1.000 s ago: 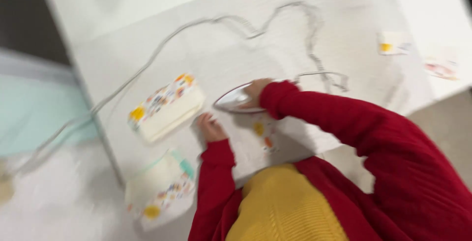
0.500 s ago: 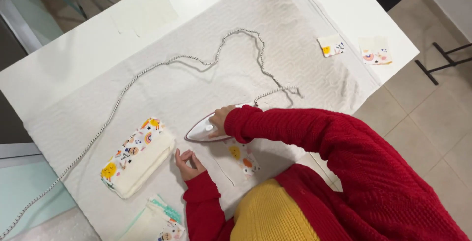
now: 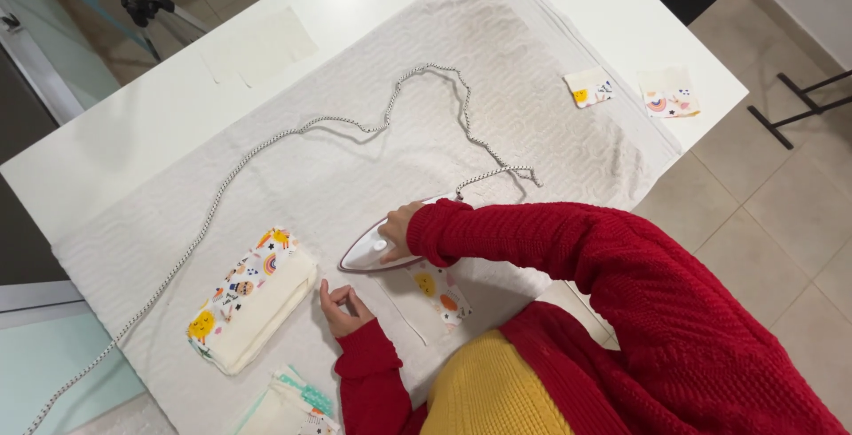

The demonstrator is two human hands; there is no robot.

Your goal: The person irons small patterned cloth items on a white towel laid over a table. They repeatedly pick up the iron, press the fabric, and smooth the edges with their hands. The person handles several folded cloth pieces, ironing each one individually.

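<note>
Iron position hasn't really changed in the last half second: the white and silver clothes iron (image 3: 377, 249) still sits near the front edge of the table (image 3: 133, 146), on the white quilted towel (image 3: 497, 89) spread over it. The view has just pulled in a little and sharpened up. Right hand (image 3: 401, 231) stays wrapped around the iron's handle. The iron's long axis runs across the towel, with its pointed nose facing the table's left end and its braided grey-white cord (image 3: 293, 129) trailing off the back and looping toward the far edge. Under its heel lies a small white fabric piece with cartoon prints (image 3: 437, 293). Left hand (image 3: 344, 306) holds nothing, fingers loosely curled, fingertips resting on the towel just in front of the nose. A folded stack of white printed cloth (image 3: 253, 297) lies to the left.
</note>
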